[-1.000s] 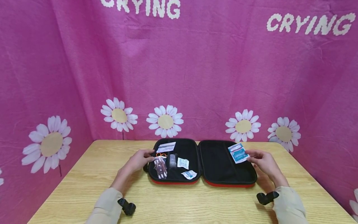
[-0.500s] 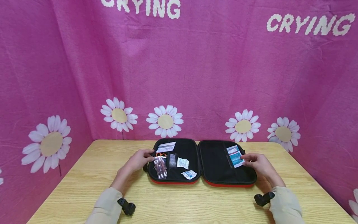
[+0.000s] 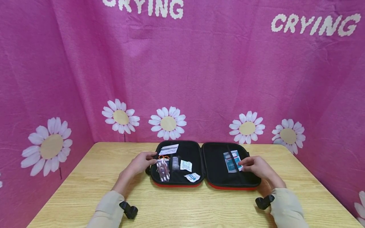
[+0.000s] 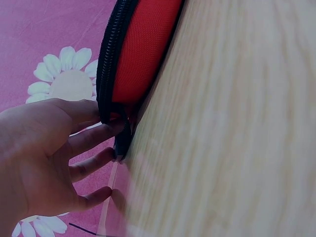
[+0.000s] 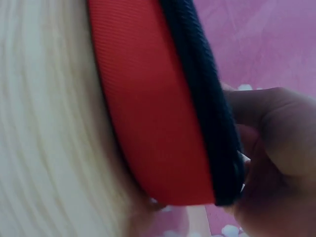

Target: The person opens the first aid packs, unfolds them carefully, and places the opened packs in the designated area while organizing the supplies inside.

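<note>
A black-lined case (image 3: 216, 167) with a red shell lies unfolded on the table. In its right half, my right hand (image 3: 258, 167) pinches a flat teal-and-white packet (image 3: 230, 164) by its right edge. A dark elastic strap (image 3: 234, 158) crosses over the packet. In the right wrist view, the red side of the case (image 5: 153, 108) hides much of that grip. My left hand (image 3: 141, 163) rests at the case's left rim, thumb over the edge. In the left wrist view, the fingers (image 4: 91, 165) reach loosely toward a black handle (image 4: 122, 140).
The left half holds orange-handled scissors (image 3: 163, 156), a clear bag of swabs (image 3: 163, 171), a striped white packet (image 3: 169, 149), a translucent roll-like item (image 3: 175, 163) and two small white sachets (image 3: 186, 165). A pink daisy-print cloth (image 3: 199, 79) hangs behind the wooden table (image 3: 182, 209).
My right hand has moved left with the packet, from the case's right rim to under the strap. My left hand has stayed at the left rim.
</note>
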Demonstrator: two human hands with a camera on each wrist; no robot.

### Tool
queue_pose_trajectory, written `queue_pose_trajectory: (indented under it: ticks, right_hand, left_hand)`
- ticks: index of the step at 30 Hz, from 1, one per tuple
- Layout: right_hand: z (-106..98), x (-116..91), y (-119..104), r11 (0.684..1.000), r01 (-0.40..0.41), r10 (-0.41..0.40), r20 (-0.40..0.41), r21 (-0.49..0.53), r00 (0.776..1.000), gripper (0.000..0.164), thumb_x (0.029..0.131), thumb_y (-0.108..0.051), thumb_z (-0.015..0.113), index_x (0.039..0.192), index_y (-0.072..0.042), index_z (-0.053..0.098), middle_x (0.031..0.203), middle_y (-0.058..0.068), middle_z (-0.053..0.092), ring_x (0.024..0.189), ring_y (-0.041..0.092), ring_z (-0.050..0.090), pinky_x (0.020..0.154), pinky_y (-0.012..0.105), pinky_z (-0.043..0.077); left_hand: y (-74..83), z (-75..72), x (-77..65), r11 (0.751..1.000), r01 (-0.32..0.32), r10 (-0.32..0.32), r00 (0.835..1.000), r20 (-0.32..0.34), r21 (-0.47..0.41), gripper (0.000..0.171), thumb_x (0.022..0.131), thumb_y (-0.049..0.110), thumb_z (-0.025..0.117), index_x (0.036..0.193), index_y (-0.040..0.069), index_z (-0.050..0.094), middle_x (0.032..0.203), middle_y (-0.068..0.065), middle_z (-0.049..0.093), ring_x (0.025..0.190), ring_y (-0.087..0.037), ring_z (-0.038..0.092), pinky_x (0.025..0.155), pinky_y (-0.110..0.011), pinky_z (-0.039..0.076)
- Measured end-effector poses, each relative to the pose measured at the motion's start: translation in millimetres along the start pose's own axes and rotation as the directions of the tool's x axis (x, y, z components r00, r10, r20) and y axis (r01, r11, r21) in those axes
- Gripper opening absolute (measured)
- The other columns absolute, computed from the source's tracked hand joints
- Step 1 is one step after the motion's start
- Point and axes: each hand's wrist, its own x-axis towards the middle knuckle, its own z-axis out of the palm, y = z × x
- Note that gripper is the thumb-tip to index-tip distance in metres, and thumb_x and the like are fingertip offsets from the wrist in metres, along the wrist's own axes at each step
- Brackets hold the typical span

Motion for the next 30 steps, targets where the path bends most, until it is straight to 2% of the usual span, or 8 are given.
queue_pose_trajectory:
  ticks: [7, 13, 16, 19, 23, 30]
  right_hand:
    - [8, 1, -4, 0.999, -0.03, 0.031, 0.036, -0.015, 0.999, 0.021, 0.087, -0.002, 0.069, 0.108, -0.001, 0.074, 0.095, 0.008, 0.068, 0.086, 0.02, 0.055, 0.076, 0.03, 0.051]
    - [0, 0, -7, 0.997, 0.05, -0.048, 0.04, -0.061, 0.998, 0.027, 0.085, -0.006, 0.073, 0.112, -0.001, 0.07, 0.099, 0.012, 0.066, 0.089, 0.022, 0.055, 0.08, 0.034, 0.05]
    - [-5, -1, -11, 0.996, 0.052, -0.048, 0.045, -0.07, 0.998, 0.033, 0.085, -0.008, 0.074, 0.116, 0.001, 0.067, 0.102, 0.015, 0.065, 0.089, 0.023, 0.056, 0.081, 0.036, 0.052]
    - [-7, -2, -14, 0.995, 0.058, -0.053, 0.063, -0.084, 0.997, 0.039, 0.086, -0.01, 0.073, 0.122, 0.004, 0.063, 0.106, 0.02, 0.066, 0.092, 0.026, 0.059, 0.087, 0.043, 0.054]
    - [-7, -1, -16, 0.992, 0.078, -0.07, 0.078, -0.101, 0.995, 0.046, 0.09, -0.013, 0.07, 0.127, 0.01, 0.058, 0.115, 0.026, 0.066, 0.102, 0.034, 0.062, 0.097, 0.054, 0.05]
    - [-4, 1, -15, 0.986, 0.093, -0.084, 0.07, -0.14, 0.994, 0.044, 0.091, -0.014, 0.068, 0.126, 0.01, 0.058, 0.107, 0.021, 0.067, 0.095, 0.028, 0.061, 0.092, 0.05, 0.052]
  left_hand:
    - [-0.9, 0.4, -0.5, 1.0, -0.012, 0.012, 1.0, 0.01, -0.018, 0.044, 0.096, 0.016, 0.063, 0.137, 0.001, 0.058, 0.112, -0.015, 0.072, 0.105, -0.022, 0.066, 0.093, -0.043, 0.051]
    - [0.2, -0.3, -0.4, 1.0, -0.021, 0.022, 1.0, 0.01, -0.019, 0.044, 0.096, 0.015, 0.063, 0.137, 0.001, 0.058, 0.109, -0.015, 0.073, 0.1, -0.021, 0.065, 0.091, -0.042, 0.051]
    - [1.4, -1.0, -1.2, 1.0, -0.002, 0.002, 1.0, 0.013, -0.025, 0.044, 0.096, 0.017, 0.062, 0.138, 0.002, 0.058, 0.111, -0.016, 0.072, 0.105, -0.023, 0.065, 0.096, -0.044, 0.05]
    - [2.6, -1.7, -1.4, 0.999, 0.01, -0.01, 1.0, 0.016, -0.032, 0.045, 0.097, 0.017, 0.062, 0.139, 0.003, 0.057, 0.114, -0.017, 0.071, 0.109, -0.025, 0.065, 0.099, -0.046, 0.048]
    - [2.1, -1.9, -1.1, 1.0, 0.009, -0.008, 1.0, 0.013, -0.027, 0.045, 0.096, 0.017, 0.062, 0.138, 0.003, 0.057, 0.112, -0.016, 0.072, 0.107, -0.025, 0.065, 0.098, -0.046, 0.049]
    - [0.7, -1.2, -0.3, 1.0, 0.001, -0.001, 1.0, 0.011, -0.013, 0.044, 0.096, 0.018, 0.063, 0.138, 0.003, 0.058, 0.109, -0.013, 0.073, 0.103, -0.021, 0.065, 0.094, -0.043, 0.05]
